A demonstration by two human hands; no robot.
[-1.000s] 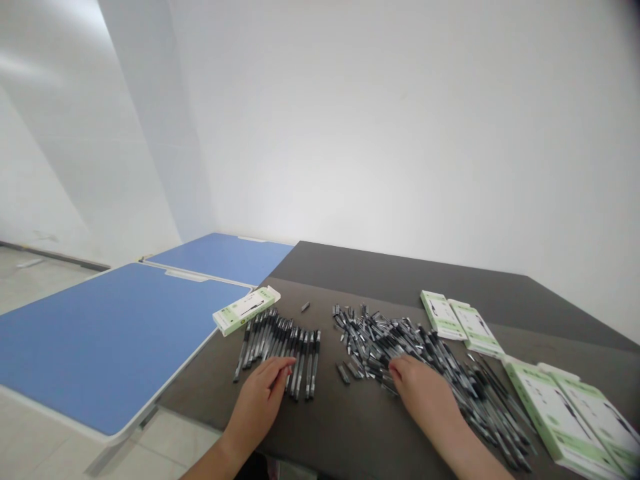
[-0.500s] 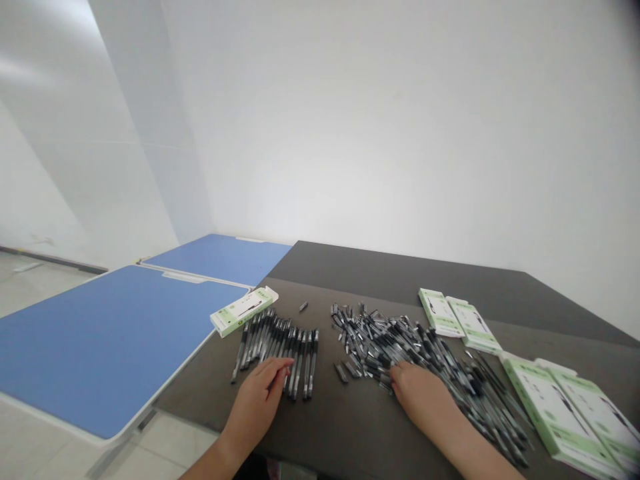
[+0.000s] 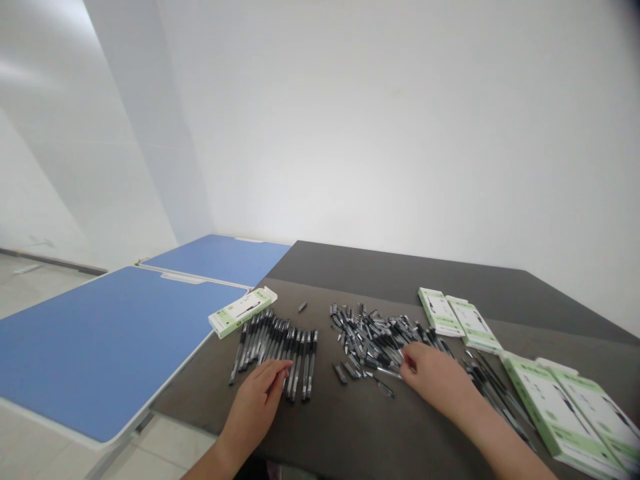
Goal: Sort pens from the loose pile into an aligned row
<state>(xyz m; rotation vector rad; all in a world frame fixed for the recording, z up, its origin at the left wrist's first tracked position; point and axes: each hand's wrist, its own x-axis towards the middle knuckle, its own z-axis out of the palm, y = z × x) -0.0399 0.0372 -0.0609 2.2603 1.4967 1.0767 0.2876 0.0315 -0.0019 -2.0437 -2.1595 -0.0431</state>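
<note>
My left hand (image 3: 255, 407) lies flat on the dark table (image 3: 380, 280), fingers stretched out and touching the near ends of a neat row of black pens (image 3: 280, 343). My right hand (image 3: 435, 380) rests on a loose heap of black pens and caps (image 3: 385, 337), its fingers curled into the heap at the near edge; whether it grips a pen I cannot make out. A green and white pen box (image 3: 240, 311) lies just beyond the pen row at the table's left edge.
Two more green and white boxes (image 3: 457, 317) lie beyond the heap. Two larger ones (image 3: 570, 407) sit at the right near edge. A single cap (image 3: 302, 307) lies apart. Two blue folding tables (image 3: 100, 340) adjoin on the left. A white wall stands behind.
My right hand has slid a little to the right and farther into the heap. The left hand has stayed on the pen row.
</note>
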